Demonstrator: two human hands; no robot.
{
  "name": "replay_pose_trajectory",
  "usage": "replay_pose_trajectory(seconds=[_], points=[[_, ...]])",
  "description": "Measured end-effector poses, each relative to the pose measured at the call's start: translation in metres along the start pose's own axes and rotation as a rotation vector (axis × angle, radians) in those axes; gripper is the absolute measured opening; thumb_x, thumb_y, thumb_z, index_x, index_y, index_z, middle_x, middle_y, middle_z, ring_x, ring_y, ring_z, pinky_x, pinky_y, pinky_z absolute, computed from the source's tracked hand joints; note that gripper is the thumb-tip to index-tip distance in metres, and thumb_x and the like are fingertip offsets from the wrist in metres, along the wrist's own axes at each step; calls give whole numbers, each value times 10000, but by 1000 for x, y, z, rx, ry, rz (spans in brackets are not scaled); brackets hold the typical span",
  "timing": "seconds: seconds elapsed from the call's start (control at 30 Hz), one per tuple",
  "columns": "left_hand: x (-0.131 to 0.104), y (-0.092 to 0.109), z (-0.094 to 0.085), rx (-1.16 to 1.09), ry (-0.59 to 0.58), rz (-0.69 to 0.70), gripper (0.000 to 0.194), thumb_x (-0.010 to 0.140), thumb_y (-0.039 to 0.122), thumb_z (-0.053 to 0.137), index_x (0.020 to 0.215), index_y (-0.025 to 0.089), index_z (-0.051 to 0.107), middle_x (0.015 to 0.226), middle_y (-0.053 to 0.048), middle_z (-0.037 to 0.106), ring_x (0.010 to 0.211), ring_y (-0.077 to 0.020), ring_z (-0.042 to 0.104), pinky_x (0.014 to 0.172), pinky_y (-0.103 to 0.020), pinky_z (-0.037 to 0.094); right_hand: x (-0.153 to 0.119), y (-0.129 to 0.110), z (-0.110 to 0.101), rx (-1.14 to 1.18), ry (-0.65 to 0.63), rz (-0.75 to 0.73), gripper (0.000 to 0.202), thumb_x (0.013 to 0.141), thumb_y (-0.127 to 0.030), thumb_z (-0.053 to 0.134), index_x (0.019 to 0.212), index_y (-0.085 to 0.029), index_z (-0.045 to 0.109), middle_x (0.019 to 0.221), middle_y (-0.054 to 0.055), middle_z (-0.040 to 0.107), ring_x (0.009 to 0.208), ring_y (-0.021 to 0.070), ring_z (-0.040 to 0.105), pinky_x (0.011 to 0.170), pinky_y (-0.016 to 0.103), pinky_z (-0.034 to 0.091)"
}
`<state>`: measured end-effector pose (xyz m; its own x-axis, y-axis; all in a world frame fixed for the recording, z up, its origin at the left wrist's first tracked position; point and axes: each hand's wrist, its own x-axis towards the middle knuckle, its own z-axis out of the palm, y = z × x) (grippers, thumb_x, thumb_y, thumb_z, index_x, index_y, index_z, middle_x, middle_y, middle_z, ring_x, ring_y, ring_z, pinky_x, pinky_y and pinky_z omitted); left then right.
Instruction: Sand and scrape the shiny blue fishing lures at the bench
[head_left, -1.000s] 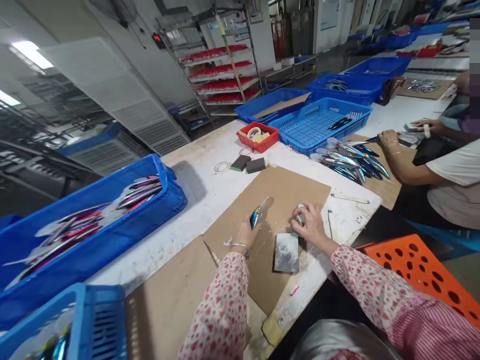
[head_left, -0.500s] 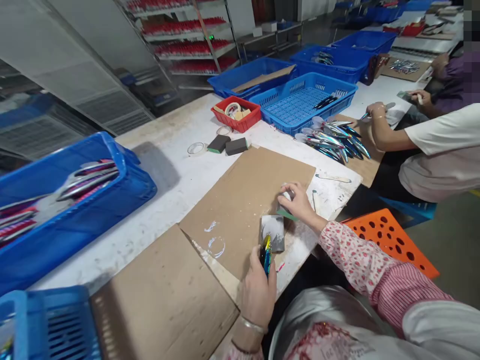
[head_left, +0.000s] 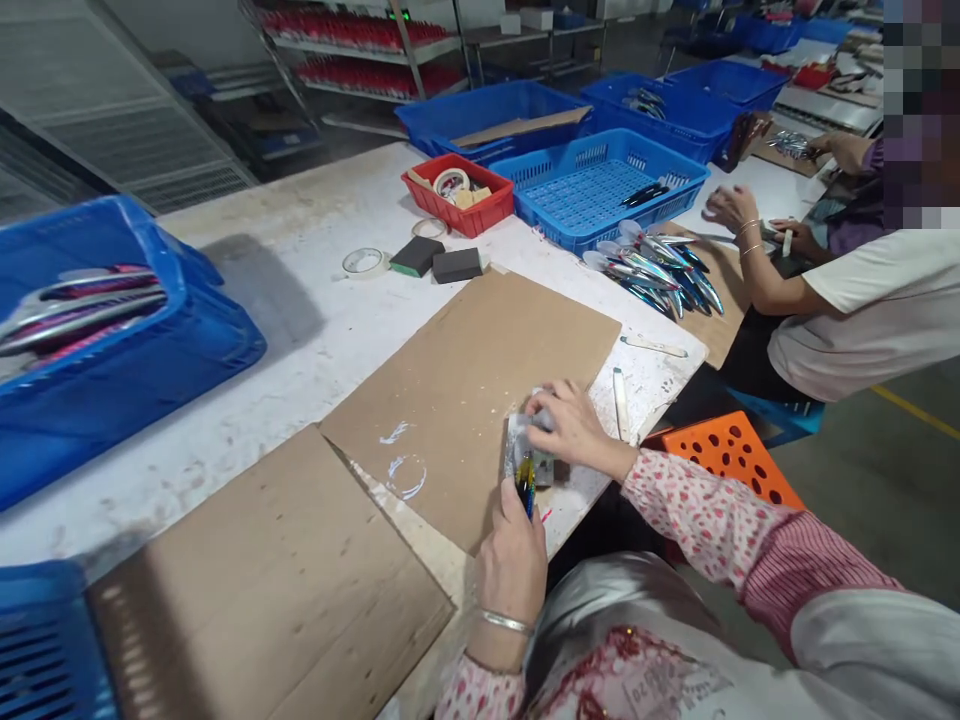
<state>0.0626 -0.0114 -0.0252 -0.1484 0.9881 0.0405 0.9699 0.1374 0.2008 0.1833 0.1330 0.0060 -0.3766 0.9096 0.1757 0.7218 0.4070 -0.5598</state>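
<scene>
My left hand (head_left: 511, 560) is closed round a dark, yellow and blue fishing lure (head_left: 526, 484), whose far end rests at a grey block (head_left: 543, 472) on the cardboard sheet (head_left: 480, 350). Just beyond it, my right hand (head_left: 562, 425) bends its fingers over the block and the lure's far end. Something pale shows under those fingers, too hidden to make out.
Dark sanding blocks (head_left: 457, 265), a tape roll (head_left: 363, 262) and a red tray (head_left: 459, 200) lie further back. Blue crates stand left and behind. Lures (head_left: 667, 272) are piled near a co-worker's arm (head_left: 772, 280). An orange perforated crate (head_left: 731, 460) stands at right.
My right hand has moved left and nearer, from the cardboard beyond the block to over the block beside the lure. The view has shifted. A co-worker's hand has lifted.
</scene>
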Motion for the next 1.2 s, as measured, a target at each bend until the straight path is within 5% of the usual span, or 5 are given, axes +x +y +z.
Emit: replay_pose_trajectory(seconds=[0.63,1.2], points=[[7,7,-18,-50,-149,-27,473,936,287,423,1345,59,356,948,-138,684,667,-220,678,542,-311,486,0,-3,-5,-59,-41,-78,158,781,-289,648,927,-230,638,1158,68,526,1106,260,438,939,410,384],[6,9,-13,-48,-113,-43,472,931,263,469,1343,58,363,948,-115,668,650,-187,666,538,-279,479,5,-3,-4,-71,-55,-87,165,784,-306,657,924,-223,630,1174,70,515,1110,256,436,938,408,377]])
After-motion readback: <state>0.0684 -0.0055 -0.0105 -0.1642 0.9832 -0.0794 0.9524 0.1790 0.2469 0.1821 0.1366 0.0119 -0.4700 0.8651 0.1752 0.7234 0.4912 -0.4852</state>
